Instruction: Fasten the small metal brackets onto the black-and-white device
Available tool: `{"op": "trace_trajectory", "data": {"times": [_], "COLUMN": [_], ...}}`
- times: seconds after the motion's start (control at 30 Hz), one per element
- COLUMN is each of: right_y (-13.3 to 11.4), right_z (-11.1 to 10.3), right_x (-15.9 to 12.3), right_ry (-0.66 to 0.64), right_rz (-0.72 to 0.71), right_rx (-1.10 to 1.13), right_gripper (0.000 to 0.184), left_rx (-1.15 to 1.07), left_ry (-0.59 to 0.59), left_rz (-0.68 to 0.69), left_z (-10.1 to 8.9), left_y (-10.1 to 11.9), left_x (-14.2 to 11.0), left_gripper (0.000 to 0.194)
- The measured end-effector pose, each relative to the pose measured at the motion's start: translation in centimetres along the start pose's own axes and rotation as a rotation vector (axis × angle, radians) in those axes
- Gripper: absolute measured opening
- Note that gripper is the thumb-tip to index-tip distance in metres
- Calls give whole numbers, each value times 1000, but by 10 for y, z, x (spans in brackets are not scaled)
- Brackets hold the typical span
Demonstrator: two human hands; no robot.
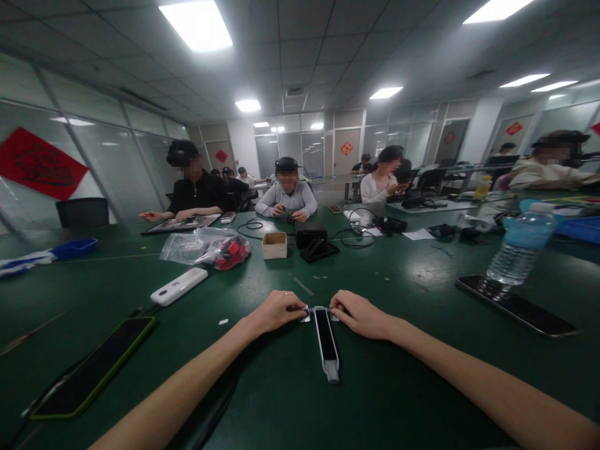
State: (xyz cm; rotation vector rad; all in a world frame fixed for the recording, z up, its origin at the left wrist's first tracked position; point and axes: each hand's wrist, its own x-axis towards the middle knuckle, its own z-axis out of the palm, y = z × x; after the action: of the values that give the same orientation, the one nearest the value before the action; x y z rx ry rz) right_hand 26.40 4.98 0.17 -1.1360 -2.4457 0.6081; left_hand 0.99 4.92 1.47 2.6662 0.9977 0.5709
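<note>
A narrow black device with a pale rim point(326, 340) lies lengthwise on the green table point(403, 400) in front of me. My left hand point(277, 310) pinches its far end from the left, fingers closed on a small pale tab. My right hand point(360, 314) grips the same far end from the right, fingers curled. Both hands rest on the table surface.
A green-cased phone point(94, 369) lies at the near left, a white power bank point(179, 286) beyond it, a black phone point(515, 305) and water bottle point(515, 247) on the right. A plastic bag point(206, 247), a small box point(274, 245) and cables sit mid-table. Several people sit opposite.
</note>
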Motion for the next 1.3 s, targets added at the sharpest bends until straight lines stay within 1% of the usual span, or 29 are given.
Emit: {"op": "trace_trajectory", "data": {"times": [0.17, 0.37, 0.57, 0.7, 0.8, 0.9, 1.07, 1.2, 1.3], "right_y": [4, 6, 6, 7, 7, 6, 3, 3, 3], "right_z": [3, 3, 4, 4, 5, 6, 4, 0, -1], "right_x": [2, 1, 2, 2, 2, 2, 2, 2, 3], "right_ry": [31, 46, 40, 37, 40, 48, 53, 43, 42], "right_rz": [-32, -65, -56, -58, -69, -79, -91, -117, -123], "right_rx": [-23, -42, -26, -11, -6, 1, -2, -41, -36], "right_gripper": [18, 18, 18, 18, 18, 17, 17, 18, 18], "left_rx": [1, -82, -160, -333, -455, -407, -270, -312, -320], "left_ry": [17, 19, 41, 18, 23, 24, 0, -60, -72], "left_rz": [-8, -125, -195, -303, -370, -366, -308, -307, -294], "left_z": [4, 5, 3, 4, 8, 8, 1, -3, -2], "left_y": [-1, -1, 6, 8, 6, 7, 12, 10, 7], "left_x": [0, 1, 1, 2, 3, 4, 5, 5, 5], "left_gripper": [16, 16, 14, 14, 15, 15, 12, 16, 18]}}
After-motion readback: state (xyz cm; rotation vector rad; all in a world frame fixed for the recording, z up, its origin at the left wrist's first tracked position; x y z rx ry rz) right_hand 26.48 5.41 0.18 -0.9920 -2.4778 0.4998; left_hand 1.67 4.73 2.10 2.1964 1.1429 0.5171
